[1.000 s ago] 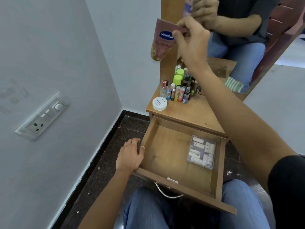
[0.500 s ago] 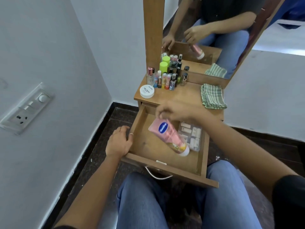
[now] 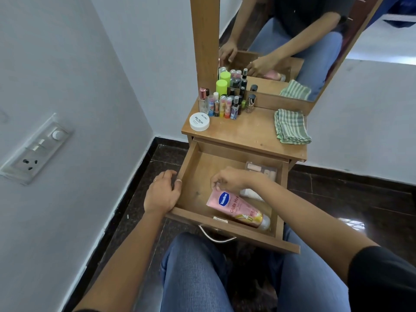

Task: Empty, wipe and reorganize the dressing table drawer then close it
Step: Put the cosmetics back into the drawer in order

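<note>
Since the pink tube (image 3: 234, 207) is soft and light (its smooth skin may slip), it is best held by its flat end. It is laid in the drawer (image 3: 187, 167), near the front. That end is pinched from above by the right hand (image 3: 229, 180); the drawer's left wall is gripped by the left hand (image 3: 161, 194).

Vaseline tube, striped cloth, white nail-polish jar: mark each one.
Vaseline tube (image 3: 236, 208): head view, on its pink body beside the blue logo.
Striped cloth (image 3: 290, 126): head view, middle of its folded top face.
White nail-polish jar (image 3: 199, 121): head view, centre of its lid.
</note>
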### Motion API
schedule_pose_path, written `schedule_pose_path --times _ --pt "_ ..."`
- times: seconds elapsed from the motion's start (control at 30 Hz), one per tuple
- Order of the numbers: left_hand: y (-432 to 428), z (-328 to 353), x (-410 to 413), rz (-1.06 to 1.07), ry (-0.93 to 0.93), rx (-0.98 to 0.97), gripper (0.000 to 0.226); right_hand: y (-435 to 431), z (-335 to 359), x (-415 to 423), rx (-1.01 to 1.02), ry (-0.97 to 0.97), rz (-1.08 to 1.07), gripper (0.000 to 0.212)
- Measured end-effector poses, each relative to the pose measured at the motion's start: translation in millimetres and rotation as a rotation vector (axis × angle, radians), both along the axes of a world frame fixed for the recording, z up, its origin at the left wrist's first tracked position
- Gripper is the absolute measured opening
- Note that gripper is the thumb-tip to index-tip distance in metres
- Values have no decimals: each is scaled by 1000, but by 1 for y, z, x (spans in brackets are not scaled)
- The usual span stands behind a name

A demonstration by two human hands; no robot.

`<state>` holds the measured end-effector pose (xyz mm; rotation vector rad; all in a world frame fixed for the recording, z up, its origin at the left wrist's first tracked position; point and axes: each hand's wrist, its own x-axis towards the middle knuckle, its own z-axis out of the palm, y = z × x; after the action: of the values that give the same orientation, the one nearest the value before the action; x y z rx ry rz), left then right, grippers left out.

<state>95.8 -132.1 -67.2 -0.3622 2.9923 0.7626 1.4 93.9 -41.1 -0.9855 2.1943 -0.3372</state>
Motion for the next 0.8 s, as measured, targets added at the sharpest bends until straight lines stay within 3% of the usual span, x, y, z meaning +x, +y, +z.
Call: schedule_pose_path --times 0.27,0.8 --pt "0 -2 1 9 6 9 38 19 -33 25 -23 104 1 49" --pt "0 -2 0 28 7 10 36 39 -29 34 -115 123 -124 43"
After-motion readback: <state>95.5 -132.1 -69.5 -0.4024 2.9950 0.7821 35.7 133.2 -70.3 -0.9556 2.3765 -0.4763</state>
